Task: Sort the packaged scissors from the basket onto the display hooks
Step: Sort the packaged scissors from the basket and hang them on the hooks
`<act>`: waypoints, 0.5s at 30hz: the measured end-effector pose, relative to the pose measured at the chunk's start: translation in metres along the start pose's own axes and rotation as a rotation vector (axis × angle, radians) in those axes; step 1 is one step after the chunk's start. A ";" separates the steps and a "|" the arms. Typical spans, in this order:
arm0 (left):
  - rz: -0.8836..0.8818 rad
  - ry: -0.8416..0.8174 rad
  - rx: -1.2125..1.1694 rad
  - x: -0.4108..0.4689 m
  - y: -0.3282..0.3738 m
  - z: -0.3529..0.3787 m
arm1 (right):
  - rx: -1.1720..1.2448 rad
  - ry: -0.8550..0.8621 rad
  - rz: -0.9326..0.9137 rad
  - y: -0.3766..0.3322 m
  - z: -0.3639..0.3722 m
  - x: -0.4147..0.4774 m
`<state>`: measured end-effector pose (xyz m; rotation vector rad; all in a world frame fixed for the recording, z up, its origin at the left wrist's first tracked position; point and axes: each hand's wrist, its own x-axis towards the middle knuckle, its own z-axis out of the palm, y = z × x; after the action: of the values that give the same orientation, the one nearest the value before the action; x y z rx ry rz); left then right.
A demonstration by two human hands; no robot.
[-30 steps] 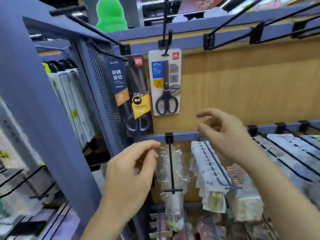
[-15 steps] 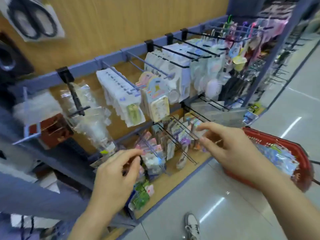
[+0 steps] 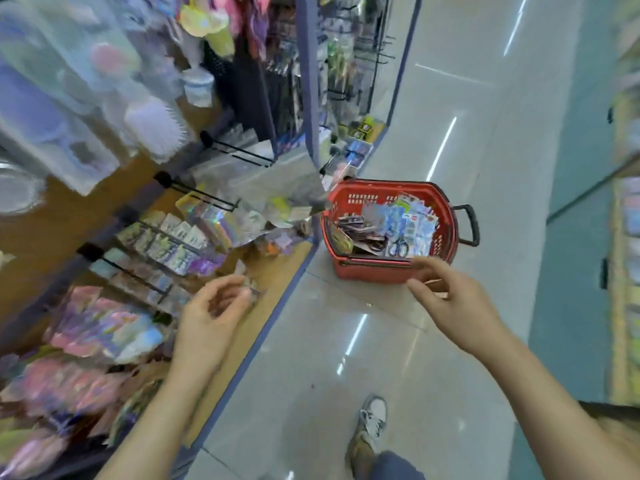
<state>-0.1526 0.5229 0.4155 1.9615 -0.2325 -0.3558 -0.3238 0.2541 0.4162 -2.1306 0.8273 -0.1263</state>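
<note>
Basket [image 3: 367,271] of scissors [image 3: 399,245] on floor [image 3: 381,368]; right hand [image 3: 450,306] loose, empty beside it; left hand [image 3: 207,327] loosely curled, seemingly empty.

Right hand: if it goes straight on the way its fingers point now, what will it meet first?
Most likely the near rim of the red basket, just ahead of the right hand; the packaged scissors lie right beyond. Depth is unclear, so the hand may pass over the rim.
</note>
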 end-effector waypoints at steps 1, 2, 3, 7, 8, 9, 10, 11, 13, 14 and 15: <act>-0.001 -0.017 -0.006 0.011 0.005 0.026 | 0.037 0.028 0.027 0.015 -0.008 0.012; 0.004 -0.033 0.000 0.021 0.010 0.052 | 0.068 0.052 0.052 0.030 -0.016 0.024; 0.009 -0.046 0.003 0.032 0.013 0.078 | 0.092 0.073 0.076 0.044 -0.022 0.037; -0.016 -0.117 -0.027 0.079 0.012 0.170 | 0.218 0.157 0.195 0.097 -0.032 0.092; -0.017 -0.140 -0.023 0.090 0.008 0.190 | 0.248 0.174 0.228 0.110 -0.032 0.106; -0.019 -0.159 -0.021 0.103 0.003 0.209 | 0.269 0.192 0.256 0.122 -0.031 0.120; -0.027 -0.176 -0.020 0.116 -0.004 0.227 | 0.286 0.213 0.280 0.136 -0.028 0.135; -0.044 -0.189 -0.022 0.130 -0.012 0.245 | 0.301 0.235 0.308 0.148 -0.025 0.150; -0.082 -0.213 -0.020 0.160 -0.033 0.281 | 0.337 0.268 0.370 0.174 -0.015 0.178; -0.100 -0.224 -0.014 0.174 -0.043 0.299 | 0.352 0.280 0.399 0.187 -0.009 0.192; -0.122 -0.238 -0.014 0.189 -0.055 0.316 | 0.360 0.294 0.423 0.199 -0.003 0.207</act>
<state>-0.0872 0.2139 0.2187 1.9226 -0.2629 -0.6707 -0.2660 0.0405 0.2335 -1.5855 1.3024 -0.3435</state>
